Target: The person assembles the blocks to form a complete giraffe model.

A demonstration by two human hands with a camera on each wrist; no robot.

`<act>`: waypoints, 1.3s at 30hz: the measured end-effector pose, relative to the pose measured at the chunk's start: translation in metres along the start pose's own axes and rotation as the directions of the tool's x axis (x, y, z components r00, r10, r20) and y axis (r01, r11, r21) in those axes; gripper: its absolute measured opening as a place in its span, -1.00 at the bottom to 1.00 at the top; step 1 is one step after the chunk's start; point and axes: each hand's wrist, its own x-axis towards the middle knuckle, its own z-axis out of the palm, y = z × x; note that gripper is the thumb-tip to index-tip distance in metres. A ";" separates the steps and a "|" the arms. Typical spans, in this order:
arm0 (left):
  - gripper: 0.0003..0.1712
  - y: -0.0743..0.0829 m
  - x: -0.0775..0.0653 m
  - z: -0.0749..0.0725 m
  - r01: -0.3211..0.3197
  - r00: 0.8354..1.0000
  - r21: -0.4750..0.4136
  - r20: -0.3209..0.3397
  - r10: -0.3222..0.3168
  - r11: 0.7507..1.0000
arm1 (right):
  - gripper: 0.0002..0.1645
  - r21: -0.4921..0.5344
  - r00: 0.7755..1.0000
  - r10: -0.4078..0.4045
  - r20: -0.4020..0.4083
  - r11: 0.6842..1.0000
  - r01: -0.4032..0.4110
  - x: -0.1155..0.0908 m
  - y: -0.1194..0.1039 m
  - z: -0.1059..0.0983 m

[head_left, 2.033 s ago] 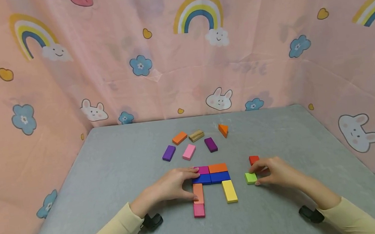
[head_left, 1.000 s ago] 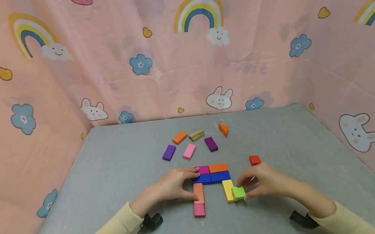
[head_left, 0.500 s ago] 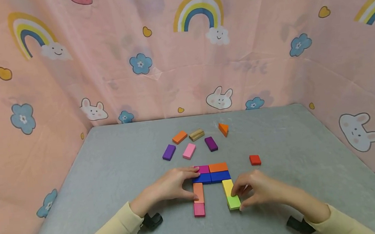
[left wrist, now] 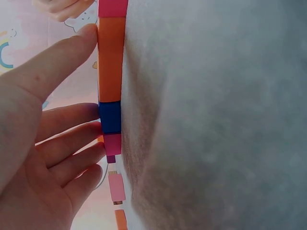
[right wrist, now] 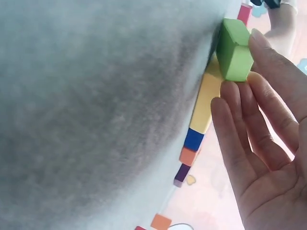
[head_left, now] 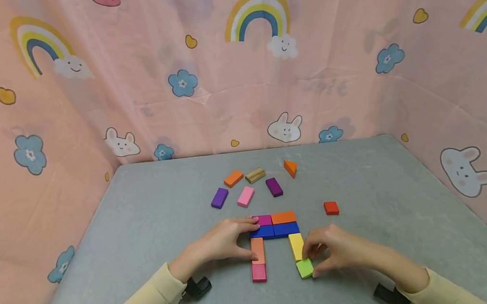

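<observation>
With thumb and finger, my right hand point(head_left: 339, 247) pinches a lime-green block point(head_left: 305, 269) at the near end of a yellow block point(head_left: 296, 245). In the right wrist view the green block point(right wrist: 235, 52) shows its side between thumb and fingertips. My left hand point(head_left: 227, 240) rests relaxed along the left side of the block layout. Its fingertips touch a magenta block point(head_left: 264, 220) and a blue block point(head_left: 262, 233), and its thumb touches a light orange block point(head_left: 257, 247). Another blue block point(head_left: 286, 230), an orange block point(head_left: 283, 217) and a pink-red block point(head_left: 259, 273) complete the flat arch outline.
A red block point(head_left: 331, 208) lies right of the layout. Farther back are a violet block point(head_left: 219, 198), pink block point(head_left: 245, 197), dark purple block point(head_left: 274, 187), orange block point(head_left: 233, 178), wood-coloured piece point(head_left: 255, 175) and orange triangle point(head_left: 290, 167). A pink curtain point(head_left: 231, 109) encloses the table.
My right hand has carried the green block leftward from beside the red block, over the yellow block's edge, then toward me to its near end. My left hand has stayed put.
</observation>
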 end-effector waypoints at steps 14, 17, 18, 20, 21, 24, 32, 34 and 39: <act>-0.18 -0.001 0.000 0.000 -0.008 1.000 -0.021 -0.005 0.007 1.000 | -0.62 -0.008 0.998 0.025 -0.051 1.000 -0.026 -0.011 0.014 0.006; -0.18 -0.002 0.000 0.000 -0.010 1.000 -0.021 -0.005 0.009 1.000 | -0.61 0.019 0.998 0.048 -0.045 0.999 -0.047 -0.013 0.015 0.005; -0.18 -0.002 0.000 0.000 -0.010 1.000 -0.020 -0.006 0.010 1.000 | -0.61 0.024 0.998 0.055 -0.040 0.998 -0.054 -0.014 0.015 0.006; -0.18 -0.002 0.000 0.001 -0.013 1.000 -0.019 -0.008 0.013 1.000 | -0.62 0.027 0.997 0.070 -0.033 0.997 -0.069 -0.013 0.015 0.006; -0.18 -0.003 0.000 0.001 -0.014 1.000 -0.019 -0.008 0.014 1.000 | -0.62 0.026 0.997 0.077 -0.030 0.997 -0.076 -0.013 0.015 0.006; -0.18 -0.003 0.000 0.002 -0.016 1.000 -0.017 -0.009 0.016 1.000 | -0.64 0.021 0.996 0.083 -0.024 0.996 -0.082 -0.012 0.015 0.007; -0.18 -0.002 -0.001 0.001 -0.012 1.000 -0.025 -0.005 0.012 1.000 | -0.64 0.037 0.994 0.105 -0.013 0.994 -0.105 -0.009 0.016 0.007; -0.18 -0.002 -0.001 0.001 -0.014 1.000 -0.023 -0.006 0.014 1.000 | -0.64 0.036 0.994 0.106 -0.015 0.994 -0.105 -0.009 0.017 0.008; -0.18 -0.002 -0.001 0.001 -0.014 1.000 -0.017 -0.005 0.014 1.000 | -0.65 0.032 0.995 0.099 -0.018 0.995 -0.099 -0.008 0.017 0.008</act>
